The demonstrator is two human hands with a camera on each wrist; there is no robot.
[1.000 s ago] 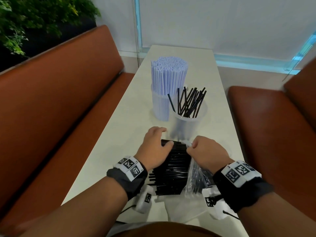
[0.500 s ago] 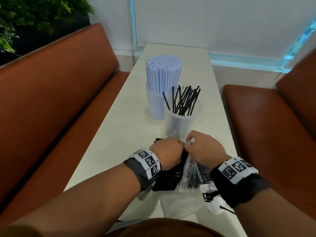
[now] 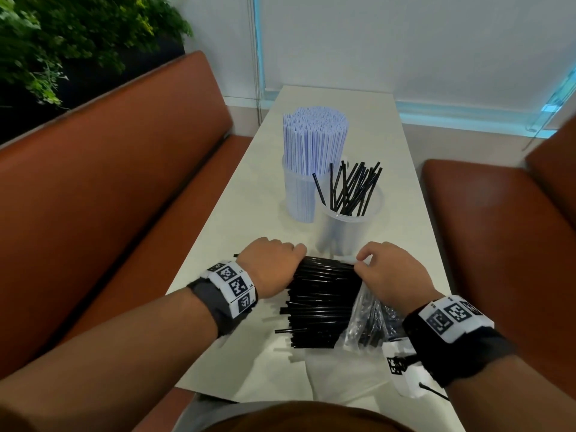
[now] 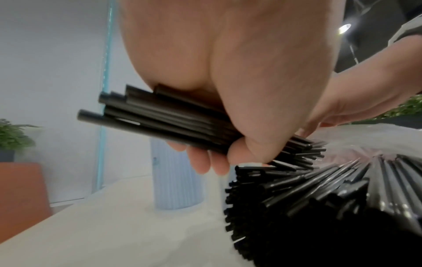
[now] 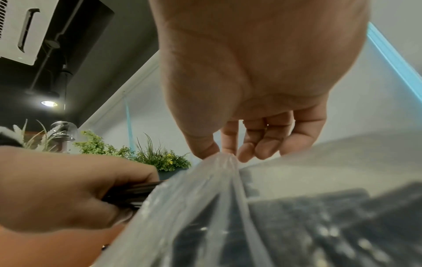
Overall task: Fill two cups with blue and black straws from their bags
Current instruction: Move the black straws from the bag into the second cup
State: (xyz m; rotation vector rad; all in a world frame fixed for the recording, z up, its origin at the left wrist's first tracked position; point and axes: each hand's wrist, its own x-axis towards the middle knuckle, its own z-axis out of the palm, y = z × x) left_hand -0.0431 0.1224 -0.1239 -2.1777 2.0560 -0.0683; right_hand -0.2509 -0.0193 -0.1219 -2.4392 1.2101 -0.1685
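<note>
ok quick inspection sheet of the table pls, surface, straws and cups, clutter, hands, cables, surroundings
surface: long white table, cups standing mid-table, straw pile at the near end.
job's things: blue straws packed upright in the far cup; a few black straws leaning in the near cup; black straw pile half out of the clear bag.
clutter: white sheet or bag under the pile, kind unclear.
grippers: left hand grips a bunch from the pile; right hand pinches the bag's edge.
cables: thin black lead by the right wrist camera.
surroundings: brown benches on both sides, plants far left, white wall beyond.
</note>
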